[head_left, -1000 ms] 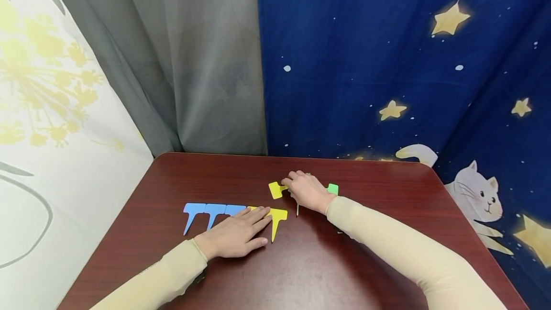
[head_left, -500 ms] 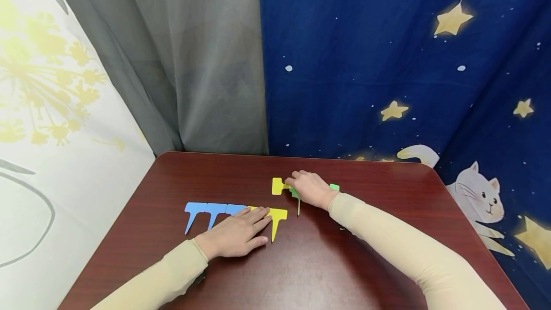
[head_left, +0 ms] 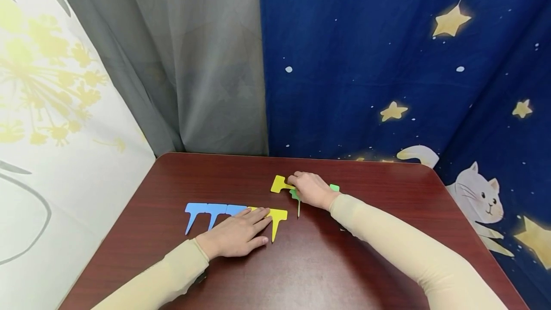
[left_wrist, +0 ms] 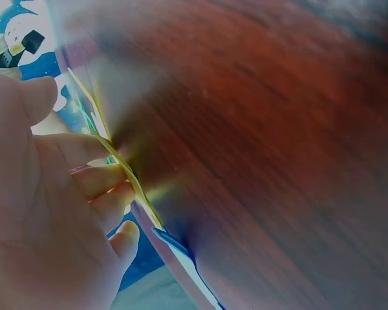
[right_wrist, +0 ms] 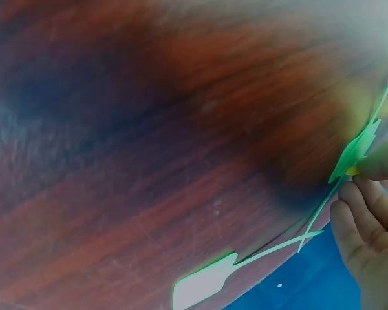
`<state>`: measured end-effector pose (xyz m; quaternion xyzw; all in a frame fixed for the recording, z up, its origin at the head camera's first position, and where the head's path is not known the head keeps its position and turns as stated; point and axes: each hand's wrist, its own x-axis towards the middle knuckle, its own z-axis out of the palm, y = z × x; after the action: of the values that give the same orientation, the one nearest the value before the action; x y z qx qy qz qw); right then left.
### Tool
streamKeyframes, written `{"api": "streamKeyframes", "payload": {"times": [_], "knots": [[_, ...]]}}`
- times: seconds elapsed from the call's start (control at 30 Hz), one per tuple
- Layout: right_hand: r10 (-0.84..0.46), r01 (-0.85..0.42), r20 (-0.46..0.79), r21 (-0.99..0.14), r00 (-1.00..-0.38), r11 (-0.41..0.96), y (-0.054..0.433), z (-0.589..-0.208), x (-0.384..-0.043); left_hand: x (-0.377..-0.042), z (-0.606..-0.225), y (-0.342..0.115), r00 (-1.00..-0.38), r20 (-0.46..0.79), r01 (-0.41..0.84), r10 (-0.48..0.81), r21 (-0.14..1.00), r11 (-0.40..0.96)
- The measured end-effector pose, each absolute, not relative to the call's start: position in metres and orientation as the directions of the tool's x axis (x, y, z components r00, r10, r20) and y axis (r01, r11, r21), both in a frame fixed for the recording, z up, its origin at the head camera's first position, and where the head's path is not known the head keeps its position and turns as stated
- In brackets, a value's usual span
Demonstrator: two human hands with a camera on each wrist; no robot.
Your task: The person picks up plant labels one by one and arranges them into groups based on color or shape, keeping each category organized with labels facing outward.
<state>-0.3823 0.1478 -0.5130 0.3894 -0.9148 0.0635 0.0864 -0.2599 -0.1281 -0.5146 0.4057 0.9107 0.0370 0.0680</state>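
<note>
My left hand [head_left: 234, 233] lies with straight fingers on the yellow T-shaped plant labels [head_left: 279, 215] at the right end of a row. Blue plant labels [head_left: 195, 207] make up the row's left part, stems toward me. Farther back, my right hand [head_left: 314, 189] pinches the stem of another yellow plant label [head_left: 278, 183], whose head sticks out to the left. Under and beside that hand are green plant labels [head_left: 295, 194]; the fingers partly cover them. The right wrist view shows one green label [right_wrist: 207, 281] lying apart, its stem crossing another stem.
The dark red-brown table [head_left: 275, 271] has rounded far corners. Behind it hang a grey curtain [head_left: 215, 61] and a blue curtain [head_left: 344, 61] with stars. A white patterned cloth [head_left: 64, 181] hangs at the left.
The yellow plant label in my right hand has turned, and its head has shifted slightly away from me. That hand has slid a little to the right. My left hand stays in place.
</note>
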Motion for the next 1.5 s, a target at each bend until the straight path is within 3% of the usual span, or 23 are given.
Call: {"api": "streamKeyframes", "payload": {"times": [0.33,0.67,0.97,1.27,1.5], "knots": [[-0.565,-0.585,0.159,-0.288,-0.810,0.758,0.151,-0.502,-0.382,-0.260,-0.514,-0.127,-0.665,-0.111,0.728,0.739,0.126,0.674],[-0.496,-0.465,0.050,-0.440,-0.867,0.768,0.162,-0.475,-0.371,-0.258,-0.511,-0.126,-0.661,-0.099,0.734,0.743,0.119,0.669],[-0.496,-0.350,-0.099,-0.592,-0.863,0.726,0.172,-0.466,-0.344,-0.259,-0.513,-0.126,-0.661,-0.100,0.736,0.744,0.109,0.669],[-0.522,-0.291,-0.166,-0.673,-0.836,0.680,0.177,-0.473,-0.327,-0.258,-0.513,-0.126,-0.668,-0.105,0.728,0.737,0.109,0.676],[-0.507,-0.169,-0.270,-0.731,-0.819,0.661,0.185,-0.480,-0.310,-0.258,-0.512,-0.125,-0.662,-0.097,0.736,0.743,0.105,0.669]]}}
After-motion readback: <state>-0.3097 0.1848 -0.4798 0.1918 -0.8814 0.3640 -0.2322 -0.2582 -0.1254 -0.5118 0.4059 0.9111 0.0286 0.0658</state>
